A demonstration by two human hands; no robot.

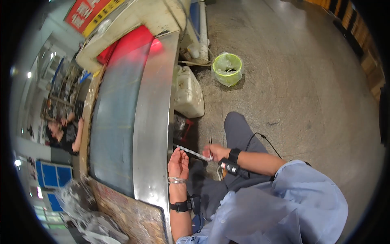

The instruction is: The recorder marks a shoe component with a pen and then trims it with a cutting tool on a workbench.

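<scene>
A thin white strip (pixel 191 152) slants between my hands beside the metal edge of the machine. My left hand (pixel 178 164) is palm up next to that edge, its fingers stretched toward the strip's far left end; whether the fingertips touch it is unclear. At the strip's other end, my right hand (pixel 218 152) has its fingers closed round a thin dark pointed tool (pixel 210 141) that sticks up from the grip. The tool's exact kind is too small to make out. Bracelets circle my left wrist, and both forearms wear black straps with small devices.
On my left runs a long machine with a blue-grey belt (pixel 115 122) and a metal side plate (pixel 152 118). A whitish plastic jug (pixel 189 92) and a lined yellow-green bin (pixel 227 77) stand on the floor ahead. Another person (pixel 65 134) is beyond the machine. A black cable (pixel 266 138) crosses my leg.
</scene>
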